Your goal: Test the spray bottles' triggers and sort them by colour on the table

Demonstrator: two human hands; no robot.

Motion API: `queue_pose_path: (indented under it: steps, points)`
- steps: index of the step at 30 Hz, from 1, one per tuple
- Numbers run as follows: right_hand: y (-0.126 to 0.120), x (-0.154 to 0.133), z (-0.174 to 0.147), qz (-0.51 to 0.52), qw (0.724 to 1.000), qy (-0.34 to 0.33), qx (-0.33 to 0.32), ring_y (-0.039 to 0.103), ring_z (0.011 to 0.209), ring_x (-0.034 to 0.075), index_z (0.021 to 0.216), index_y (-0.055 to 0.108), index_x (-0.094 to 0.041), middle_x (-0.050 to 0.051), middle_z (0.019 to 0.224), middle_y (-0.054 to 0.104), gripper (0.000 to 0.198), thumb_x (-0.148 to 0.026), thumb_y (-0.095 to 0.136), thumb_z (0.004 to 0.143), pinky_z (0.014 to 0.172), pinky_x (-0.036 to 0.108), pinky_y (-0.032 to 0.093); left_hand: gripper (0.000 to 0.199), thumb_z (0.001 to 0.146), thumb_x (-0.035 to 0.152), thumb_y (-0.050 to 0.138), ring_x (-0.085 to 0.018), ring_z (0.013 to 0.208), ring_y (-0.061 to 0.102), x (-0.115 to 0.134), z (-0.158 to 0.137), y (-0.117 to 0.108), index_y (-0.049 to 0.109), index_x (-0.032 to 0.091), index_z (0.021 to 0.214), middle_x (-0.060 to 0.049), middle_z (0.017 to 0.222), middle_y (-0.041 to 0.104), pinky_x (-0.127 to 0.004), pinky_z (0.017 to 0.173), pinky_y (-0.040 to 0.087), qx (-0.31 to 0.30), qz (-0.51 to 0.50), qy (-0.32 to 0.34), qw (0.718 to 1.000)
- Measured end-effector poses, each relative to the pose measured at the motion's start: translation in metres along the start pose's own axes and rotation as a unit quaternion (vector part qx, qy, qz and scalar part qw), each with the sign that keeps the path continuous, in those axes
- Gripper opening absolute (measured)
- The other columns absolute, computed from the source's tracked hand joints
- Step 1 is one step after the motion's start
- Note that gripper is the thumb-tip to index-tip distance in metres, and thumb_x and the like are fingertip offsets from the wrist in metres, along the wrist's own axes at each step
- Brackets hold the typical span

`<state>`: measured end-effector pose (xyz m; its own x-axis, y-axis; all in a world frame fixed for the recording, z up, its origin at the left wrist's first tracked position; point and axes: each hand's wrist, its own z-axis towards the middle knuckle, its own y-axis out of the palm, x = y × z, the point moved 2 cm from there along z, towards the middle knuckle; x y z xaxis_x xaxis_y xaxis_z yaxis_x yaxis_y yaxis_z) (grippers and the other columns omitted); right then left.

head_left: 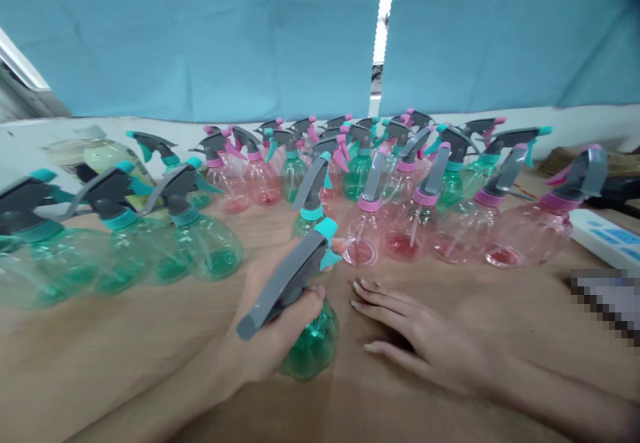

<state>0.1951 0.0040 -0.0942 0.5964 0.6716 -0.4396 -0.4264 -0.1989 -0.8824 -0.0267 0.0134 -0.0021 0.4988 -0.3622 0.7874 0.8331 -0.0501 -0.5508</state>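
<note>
- Head view: left hand [273, 344] wraps snugly around the neck of a green spray bottle [313, 350], front centre at the table [360, 403].
- Right hand [425, 330], palm down, fingers extended and parted, grasps nothing; bottle nearby.
- Pink bottles [530, 233] stand beyond it; other green bottles [215, 250] at left.

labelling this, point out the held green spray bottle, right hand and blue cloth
Held green spray bottle [311, 346], head view, body
Right hand [430, 335], head view, its back
Blue cloth [320, 40], head view, near centre

Roughly twenty-five spray bottles [314, 343]
</note>
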Motion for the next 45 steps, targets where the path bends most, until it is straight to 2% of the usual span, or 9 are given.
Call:
queue_pose_path:
  steps: [5, 9, 14, 21, 28, 37, 42, 45]
  points:
    - [0.000, 0.000, 0.000, 0.003, 1.000, 0.001, -0.002, 0.031, 0.140, 0.022, 0.143, 0.040, -0.021, 0.005, 0.152, 0.035, 0.054, -0.045, 0.047, 0.095, 0.114, 0.042, 0.031, 0.025, 0.079, 0.032, 0.051, -0.017, 0.060, 0.058, 0.005, 0.001, 0.002, 0.068, 0.023, 0.095, 0.001, 0.070, 0.063, -0.038, 0.080, 0.051, -0.012, -0.021, -0.017, 1.000]
    - [0.000, 0.000, 0.000, -0.002, 1.000, 0.003, -0.002, 0.030, 0.140, 0.021, 0.143, 0.040, -0.022, 0.004, 0.152, 0.035, 0.055, -0.046, 0.046, 0.095, 0.114, 0.042, 0.030, 0.025, 0.076, 0.032, 0.052, -0.019, 0.070, 0.064, 0.009, 0.001, 0.002, 0.067, 0.023, 0.095, -0.002, 0.082, 0.069, -0.036, 0.076, 0.052, -0.012, -0.037, -0.030, 0.999]
    - [0.002, 0.001, -0.001, -0.015, 1.000, 0.000, -0.006, 0.029, 0.141, 0.020, 0.144, 0.039, -0.021, 0.004, 0.152, 0.034, 0.056, -0.047, 0.044, 0.095, 0.115, 0.042, 0.030, 0.016, 0.075, 0.032, 0.053, -0.020, 0.075, 0.066, 0.007, 0.001, 0.001, 0.063, 0.023, 0.084, -0.002, 0.081, 0.069, -0.035, 0.079, 0.051, -0.001, -0.036, -0.019, 0.999]
    - [0.000, -0.001, 0.001, -0.012, 1.000, -0.005, 0.002, 0.030, 0.140, 0.022, 0.142, 0.042, -0.018, 0.006, 0.151, 0.036, 0.055, -0.046, 0.045, 0.095, 0.114, 0.042, 0.031, 0.011, 0.076, 0.033, 0.053, -0.019, 0.065, 0.063, 0.010, 0.003, 0.002, 0.057, 0.023, 0.075, 0.000, 0.070, 0.065, -0.035, 0.075, 0.052, 0.008, -0.030, -0.018, 0.999]
    - [0.001, 0.001, 0.000, -0.003, 1.000, -0.011, 0.012, 0.030, 0.140, 0.021, 0.143, 0.041, -0.020, 0.005, 0.151, 0.037, 0.054, -0.044, 0.047, 0.095, 0.115, 0.042, 0.030, 0.013, 0.074, 0.035, 0.054, -0.020, 0.065, 0.061, 0.011, 0.003, 0.002, 0.057, 0.023, 0.070, -0.001, 0.069, 0.062, -0.036, 0.072, 0.052, 0.011, -0.032, -0.031, 0.999]
    - [0.000, 0.000, 0.000, -0.018, 1.000, -0.006, -0.007, 0.029, 0.141, 0.020, 0.143, 0.041, -0.018, 0.005, 0.152, 0.035, 0.055, -0.047, 0.043, 0.096, 0.115, 0.041, 0.029, 0.016, 0.078, 0.036, 0.053, -0.021, 0.072, 0.063, 0.007, 0.001, 0.003, 0.063, 0.023, 0.075, -0.002, 0.075, 0.066, -0.036, 0.074, 0.051, -0.010, -0.047, -0.047, 0.998]
    - [0.001, 0.001, 0.000, -0.012, 1.000, -0.011, 0.002, 0.030, 0.141, 0.021, 0.143, 0.041, -0.019, 0.006, 0.152, 0.035, 0.055, -0.046, 0.045, 0.095, 0.114, 0.042, 0.030, 0.018, 0.081, 0.034, 0.055, -0.019, 0.075, 0.065, 0.003, 0.001, 0.003, 0.068, 0.024, 0.089, -0.001, 0.081, 0.070, -0.035, 0.079, 0.051, -0.016, -0.052, -0.036, 0.998]
    - [0.001, 0.001, 0.000, 0.001, 1.000, -0.014, 0.013, 0.031, 0.140, 0.022, 0.143, 0.040, -0.021, 0.006, 0.151, 0.037, 0.054, -0.044, 0.047, 0.095, 0.114, 0.043, 0.030, 0.017, 0.080, 0.033, 0.055, -0.020, 0.074, 0.064, 0.003, 0.000, 0.003, 0.067, 0.025, 0.089, 0.000, 0.078, 0.069, -0.034, 0.077, 0.051, -0.013, -0.052, -0.037, 0.998]
